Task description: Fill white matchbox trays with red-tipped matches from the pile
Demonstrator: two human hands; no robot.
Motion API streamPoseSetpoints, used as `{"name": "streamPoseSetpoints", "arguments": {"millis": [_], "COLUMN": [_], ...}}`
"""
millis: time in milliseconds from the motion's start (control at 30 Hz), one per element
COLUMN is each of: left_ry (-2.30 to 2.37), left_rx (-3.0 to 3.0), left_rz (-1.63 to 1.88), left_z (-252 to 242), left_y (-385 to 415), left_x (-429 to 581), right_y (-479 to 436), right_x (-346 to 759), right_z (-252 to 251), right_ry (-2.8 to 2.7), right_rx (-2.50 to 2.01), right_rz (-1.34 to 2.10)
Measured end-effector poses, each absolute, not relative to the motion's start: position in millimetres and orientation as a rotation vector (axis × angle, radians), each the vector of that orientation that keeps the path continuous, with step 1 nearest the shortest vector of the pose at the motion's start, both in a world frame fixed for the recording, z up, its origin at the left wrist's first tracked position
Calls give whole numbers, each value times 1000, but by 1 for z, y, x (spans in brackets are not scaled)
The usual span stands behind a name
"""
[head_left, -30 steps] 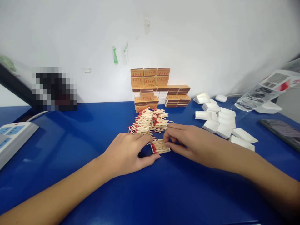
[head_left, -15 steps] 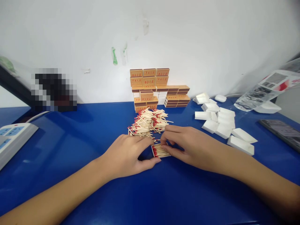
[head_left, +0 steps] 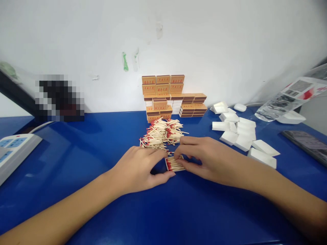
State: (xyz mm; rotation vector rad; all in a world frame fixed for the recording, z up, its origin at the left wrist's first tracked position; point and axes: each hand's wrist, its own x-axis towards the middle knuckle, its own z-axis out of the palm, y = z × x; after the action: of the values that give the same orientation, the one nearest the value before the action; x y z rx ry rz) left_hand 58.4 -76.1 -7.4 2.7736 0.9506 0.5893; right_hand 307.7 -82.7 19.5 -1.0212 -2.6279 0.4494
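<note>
Partly behind the right hand (head_left: 201, 156), matchbox tray (head_left: 166, 165); right end hidden

The centre matchbox (head_left: 162, 89) in the second row from the top of the stack bears the red Chinese characters 安全火柴 ("safety matches") on its yellow face; the top-left matchbox (head_left: 148, 80) appears to bear the same wording; lettering on the other boxes (head_left: 177, 88) is too small to confirm; the bottle label (head_left: 304, 85) carries a barcode (head_left: 292, 92), digits illegible.
</note>
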Motion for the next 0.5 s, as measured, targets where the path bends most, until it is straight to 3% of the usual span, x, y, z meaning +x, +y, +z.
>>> {"name": "streamPoseSetpoints", "arguments": {"millis": [500], "left_ry": [939], "left_rx": [2768], "left_rz": [606], "left_z": [-9], "left_y": [-76], "left_x": [58], "right_y": [-81], "right_x": [302], "right_z": [8], "right_ry": [-2625], "right_rx": [-1034], "right_rz": [446]}}
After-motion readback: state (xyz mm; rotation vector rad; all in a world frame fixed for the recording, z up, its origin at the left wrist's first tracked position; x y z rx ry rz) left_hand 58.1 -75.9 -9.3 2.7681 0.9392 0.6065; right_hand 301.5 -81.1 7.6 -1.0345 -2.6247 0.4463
